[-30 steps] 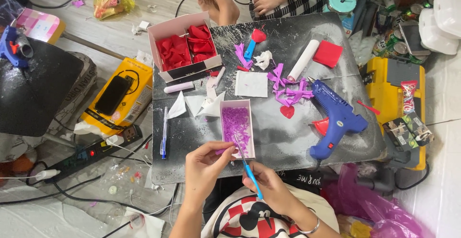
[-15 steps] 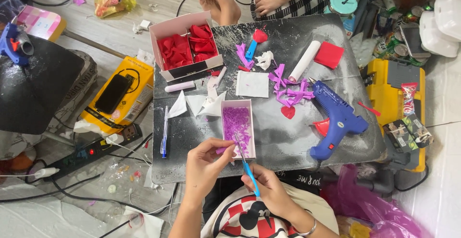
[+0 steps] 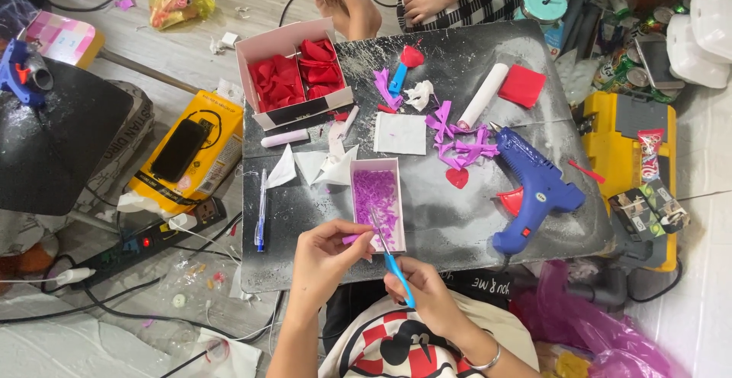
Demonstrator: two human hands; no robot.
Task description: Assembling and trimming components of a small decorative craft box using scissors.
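Cutting purple paper over a small white box

The left hand point(image 3: 324, 260) pinches a purple strip point(image 3: 352, 238) at the near edge of the white box point(image 3: 377, 203) on the desk point(image 3: 442, 218); the right hand point(image 3: 427, 294) grips blue-handled scissors point(image 3: 390, 260), blades reaching the strip. A blue glue gun point(image 3: 534, 191) lies right of the box.

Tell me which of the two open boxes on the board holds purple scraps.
The small white box nearest the hands; the larger box at the far corner holds red pieces.
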